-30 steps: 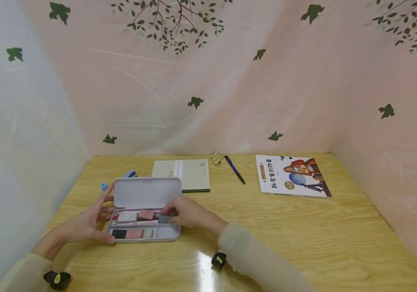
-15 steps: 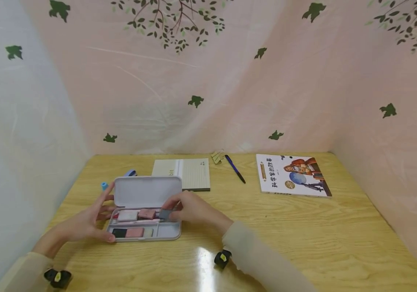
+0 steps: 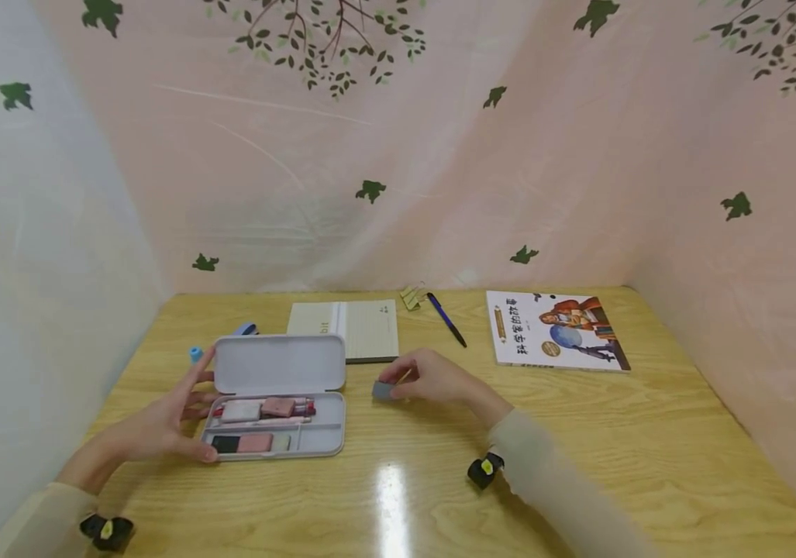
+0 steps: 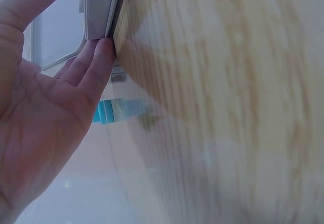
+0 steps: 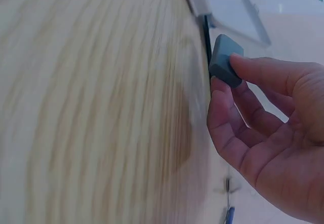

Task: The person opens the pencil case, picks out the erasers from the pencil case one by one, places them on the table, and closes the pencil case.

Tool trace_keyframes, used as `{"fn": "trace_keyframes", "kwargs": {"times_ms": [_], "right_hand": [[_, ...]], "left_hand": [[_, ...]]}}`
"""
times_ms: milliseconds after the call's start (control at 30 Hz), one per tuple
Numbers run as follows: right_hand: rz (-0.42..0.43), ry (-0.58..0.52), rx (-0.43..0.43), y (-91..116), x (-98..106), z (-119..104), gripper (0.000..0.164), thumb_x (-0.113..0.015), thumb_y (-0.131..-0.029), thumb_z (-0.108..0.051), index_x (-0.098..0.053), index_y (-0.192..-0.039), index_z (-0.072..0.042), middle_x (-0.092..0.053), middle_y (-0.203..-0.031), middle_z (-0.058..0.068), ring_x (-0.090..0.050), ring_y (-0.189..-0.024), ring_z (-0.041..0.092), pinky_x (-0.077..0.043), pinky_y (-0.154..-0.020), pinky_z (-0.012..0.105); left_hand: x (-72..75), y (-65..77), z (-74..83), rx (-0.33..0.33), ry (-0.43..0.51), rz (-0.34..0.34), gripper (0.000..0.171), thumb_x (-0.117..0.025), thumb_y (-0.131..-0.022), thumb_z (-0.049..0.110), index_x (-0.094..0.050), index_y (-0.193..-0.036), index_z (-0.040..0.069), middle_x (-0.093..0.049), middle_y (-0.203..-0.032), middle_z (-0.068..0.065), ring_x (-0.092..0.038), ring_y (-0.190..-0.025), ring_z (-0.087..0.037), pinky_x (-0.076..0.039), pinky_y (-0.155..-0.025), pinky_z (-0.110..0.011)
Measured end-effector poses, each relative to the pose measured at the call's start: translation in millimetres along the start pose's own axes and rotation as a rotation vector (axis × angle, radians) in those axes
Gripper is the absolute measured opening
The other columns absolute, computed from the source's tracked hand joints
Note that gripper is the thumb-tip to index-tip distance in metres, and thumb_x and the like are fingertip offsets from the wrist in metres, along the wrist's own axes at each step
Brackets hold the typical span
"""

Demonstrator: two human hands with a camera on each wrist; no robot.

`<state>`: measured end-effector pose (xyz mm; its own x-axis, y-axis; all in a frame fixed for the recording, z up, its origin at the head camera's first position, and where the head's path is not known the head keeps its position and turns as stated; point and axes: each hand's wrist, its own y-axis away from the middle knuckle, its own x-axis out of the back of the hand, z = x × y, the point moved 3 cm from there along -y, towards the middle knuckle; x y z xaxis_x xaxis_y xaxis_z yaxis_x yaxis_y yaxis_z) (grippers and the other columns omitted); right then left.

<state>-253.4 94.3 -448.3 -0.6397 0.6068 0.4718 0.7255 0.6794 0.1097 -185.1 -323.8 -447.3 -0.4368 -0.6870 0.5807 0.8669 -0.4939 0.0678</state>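
Note:
An open white pencil case (image 3: pixel 321 441) stands at the left of the table in the head view, its lid (image 3: pixel 279 364) raised. My left hand (image 3: pixel 153 428) spreads along its left side, thumb at the front corner. In the left wrist view, fairly straight fingertips (image 4: pixel 105 49) touch the case's side. Inside lie a white eraser (image 3: pixel 240 411), pink erasers (image 3: pixel 256 442), a dark block (image 3: pixel 225 444) and pens (image 3: pixel 300 420). To the right of the case, my right hand (image 3: pixel 435 381) pinches a grey-blue eraser (image 5: pixel 226 60) between thumb and fingers, close over the table.
Behind the case lies a notepad (image 3: pixel 373 329), partly hidden by the lid. A binder clip (image 3: pixel 411 297), a blue pen (image 3: pixel 446 319) and a picture book (image 3: pixel 558 332) lie toward the back. A blue-capped item (image 3: pixel 196 354) and a blue object (image 3: pixel 246 329) are at the left.
My right hand has lifted the grey-blue eraser out of the pencil case and carried it right, over the bare wood. The left hand stays at the case.

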Motion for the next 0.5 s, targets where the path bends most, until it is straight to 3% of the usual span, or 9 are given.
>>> {"fn": "trace_keyframes", "kwargs": {"times_ms": [100,200,300,500], "right_hand": [[-0.013,0.042,0.002,6.0,11.3,6.8,0.023,-0.073,-0.094,-0.008,-0.075,-0.116,-0.009,-0.071,-0.111,0.0,-0.066,-0.099,0.016,-0.058,-0.083,0.03],[-0.031,0.067,0.014,9.9,19.3,10.3,0.022,-0.073,-0.093,-0.008,-0.075,-0.116,-0.007,-0.072,-0.111,0.001,-0.066,-0.1,0.016,-0.056,-0.087,0.029],[-0.056,0.06,0.008,11.0,22.9,13.0,0.023,-0.073,-0.094,-0.007,-0.075,-0.116,-0.007,-0.073,-0.111,0.0,-0.066,-0.1,0.016,-0.056,-0.087,0.029],[-0.083,0.037,-0.009,9.6,23.0,19.2,0.025,-0.073,-0.094,-0.01,-0.074,-0.119,-0.007,-0.072,-0.111,0.001,-0.065,-0.098,0.016,-0.056,-0.084,0.027]], "left_hand": [[1.3,-0.3,1.6,0.019,0.007,-0.003,0.142,-0.093,-0.074,0.018,0.02,-0.16,0.029,-0.02,-0.151,-0.035,-0.042,-0.132,-0.056,-0.046,-0.098,-0.018],[1.9,-1.1,2.3,0.029,0.002,-0.008,0.141,-0.092,-0.075,0.019,0.021,-0.16,0.03,-0.019,-0.152,-0.035,-0.042,-0.133,-0.056,-0.049,-0.103,-0.035],[2.0,-1.2,1.6,0.033,-0.001,-0.015,0.141,-0.091,-0.076,0.019,0.022,-0.159,0.03,-0.019,-0.152,-0.035,-0.041,-0.133,-0.056,-0.045,-0.104,-0.056],[3.0,0.6,0.6,0.039,0.005,-0.023,0.14,-0.091,-0.077,0.019,0.021,-0.159,0.032,-0.019,-0.152,-0.035,-0.04,-0.133,-0.056,-0.043,-0.104,-0.06]]}}
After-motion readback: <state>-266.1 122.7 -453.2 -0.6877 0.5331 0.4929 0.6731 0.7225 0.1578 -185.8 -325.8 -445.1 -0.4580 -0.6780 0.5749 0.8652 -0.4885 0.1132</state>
